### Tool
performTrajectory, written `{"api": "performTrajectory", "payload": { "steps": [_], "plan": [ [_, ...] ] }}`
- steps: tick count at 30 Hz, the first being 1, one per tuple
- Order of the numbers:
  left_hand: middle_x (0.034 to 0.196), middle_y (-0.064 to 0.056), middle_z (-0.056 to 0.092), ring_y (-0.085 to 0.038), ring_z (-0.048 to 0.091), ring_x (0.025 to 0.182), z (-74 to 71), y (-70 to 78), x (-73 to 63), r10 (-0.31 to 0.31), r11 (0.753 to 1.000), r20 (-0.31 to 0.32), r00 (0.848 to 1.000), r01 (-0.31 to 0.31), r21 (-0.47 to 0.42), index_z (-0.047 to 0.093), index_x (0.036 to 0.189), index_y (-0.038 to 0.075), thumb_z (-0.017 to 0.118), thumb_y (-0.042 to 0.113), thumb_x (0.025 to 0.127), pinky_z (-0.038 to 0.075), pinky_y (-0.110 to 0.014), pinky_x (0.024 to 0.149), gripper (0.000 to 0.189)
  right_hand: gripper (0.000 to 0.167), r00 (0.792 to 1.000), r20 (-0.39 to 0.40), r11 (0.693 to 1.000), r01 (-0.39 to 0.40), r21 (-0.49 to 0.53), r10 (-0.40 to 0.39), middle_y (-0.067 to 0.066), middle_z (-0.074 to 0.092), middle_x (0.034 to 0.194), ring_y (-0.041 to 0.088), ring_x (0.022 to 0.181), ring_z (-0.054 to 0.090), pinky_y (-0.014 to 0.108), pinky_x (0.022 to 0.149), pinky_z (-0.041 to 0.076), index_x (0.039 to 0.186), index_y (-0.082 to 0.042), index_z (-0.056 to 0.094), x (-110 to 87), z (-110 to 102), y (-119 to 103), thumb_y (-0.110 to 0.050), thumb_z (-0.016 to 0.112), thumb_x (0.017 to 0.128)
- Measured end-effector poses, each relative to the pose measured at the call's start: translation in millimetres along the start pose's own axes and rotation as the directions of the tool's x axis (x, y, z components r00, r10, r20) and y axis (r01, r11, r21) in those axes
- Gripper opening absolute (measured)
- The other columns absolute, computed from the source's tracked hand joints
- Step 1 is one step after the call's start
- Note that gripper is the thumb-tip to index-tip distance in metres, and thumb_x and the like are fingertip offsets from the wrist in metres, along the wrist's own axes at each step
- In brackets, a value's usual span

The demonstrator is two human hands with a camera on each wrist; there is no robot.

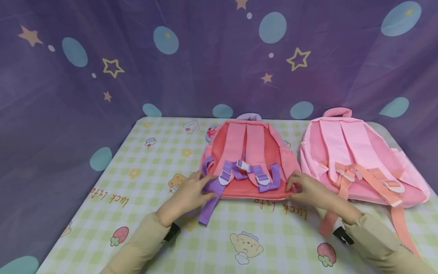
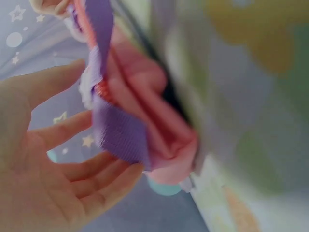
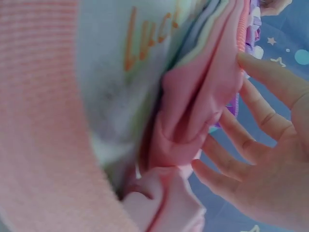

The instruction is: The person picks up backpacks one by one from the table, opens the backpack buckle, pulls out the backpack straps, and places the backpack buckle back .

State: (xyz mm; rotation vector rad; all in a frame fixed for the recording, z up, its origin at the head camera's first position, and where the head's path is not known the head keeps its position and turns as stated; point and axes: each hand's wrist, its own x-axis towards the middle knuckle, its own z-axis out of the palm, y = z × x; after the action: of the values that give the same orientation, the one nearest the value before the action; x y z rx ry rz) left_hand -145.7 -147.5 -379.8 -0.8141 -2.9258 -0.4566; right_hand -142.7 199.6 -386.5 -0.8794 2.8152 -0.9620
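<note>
A coral-pink backpack (image 1: 236,142) lies with its shoulder straps facing up, purple webbing and white buckles across its lower half. At its lower left corner is my left hand (image 1: 188,192), thumb and fingers spread around a loose purple strap (image 1: 208,209). In the left wrist view the fingers (image 2: 72,130) look nearly straight and touch the webbing (image 2: 120,133). My right hand (image 1: 309,190) touches the lower right corner. The right wrist view has its fingers (image 3: 231,130) extended along the bag's pink side (image 3: 193,106).
To the right lies a lighter pink backpack (image 1: 332,140), straps up, with orange webbing (image 1: 330,222) trailing toward the front. A checked tablecloth (image 1: 150,163) with cartoon prints covers the table. Behind hangs a purple curtain (image 1: 212,76) with stars and ovals.
</note>
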Motion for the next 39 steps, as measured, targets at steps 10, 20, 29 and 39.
{"api": "performTrajectory", "payload": {
  "steps": [10, 20, 29, 39],
  "plan": [
    [0.09, -0.007, 0.062, -0.021, 0.057, 0.078, -25.3, 3.9, 11.6, 0.046, 0.998, -0.052, 0.998, -0.045, 0.034, 0.063, 0.102, 0.006, 0.067, 0.03, 0.077, 0.046, -0.037, 0.071, 0.035, 0.011, 0.999, 0.045, 0.999, -0.026, 0.047, 0.024, -0.003, 0.063, 0.085, 0.016, 0.08, 0.057, 0.035, 0.073, 0.047, 0.088, -0.011, 0.065, 8.0, -19.0, -12.6, -0.014, 0.067, 0.078],
    [0.091, -0.005, 0.062, -0.021, 0.058, 0.087, -31.6, 15.9, 31.4, 0.15, 0.986, -0.09, 0.985, -0.156, -0.057, 0.064, 0.097, 0.007, 0.066, 0.024, 0.079, 0.045, -0.037, 0.077, 0.025, 0.015, 0.998, 0.068, 0.999, 0.012, 0.044, -0.015, 0.0, 0.064, 0.092, 0.018, 0.088, 0.058, 0.039, 0.078, 0.045, 0.093, -0.01, 0.065, 28.8, -21.1, -23.3, -0.019, 0.064, 0.081],
    [0.104, -0.005, 0.06, -0.021, 0.055, 0.099, -29.3, 25.1, 52.1, 0.129, 0.985, -0.008, 0.992, -0.129, -0.113, 0.06, 0.107, 0.007, 0.064, 0.022, 0.081, 0.045, -0.035, 0.082, 0.031, 0.022, 0.995, 0.077, 0.995, 0.053, 0.083, -0.059, 0.01, 0.064, 0.094, 0.024, 0.086, 0.059, 0.039, 0.075, 0.048, 0.099, 0.001, 0.063, 53.7, -14.2, -32.1, -0.009, 0.064, 0.08],
    [0.111, -0.005, 0.056, -0.019, 0.052, 0.103, -23.3, 30.4, 71.5, 0.124, 0.983, 0.065, 0.99, -0.113, -0.146, 0.055, 0.114, 0.007, 0.061, 0.022, 0.083, 0.043, -0.033, 0.085, 0.034, 0.025, 0.993, 0.118, 0.99, -0.008, 0.139, -0.009, 0.014, 0.064, 0.095, 0.026, 0.089, 0.06, 0.04, 0.076, 0.048, 0.102, 0.0, 0.062, 74.3, -11.4, -33.3, -0.012, 0.063, 0.08]
  ]
}}
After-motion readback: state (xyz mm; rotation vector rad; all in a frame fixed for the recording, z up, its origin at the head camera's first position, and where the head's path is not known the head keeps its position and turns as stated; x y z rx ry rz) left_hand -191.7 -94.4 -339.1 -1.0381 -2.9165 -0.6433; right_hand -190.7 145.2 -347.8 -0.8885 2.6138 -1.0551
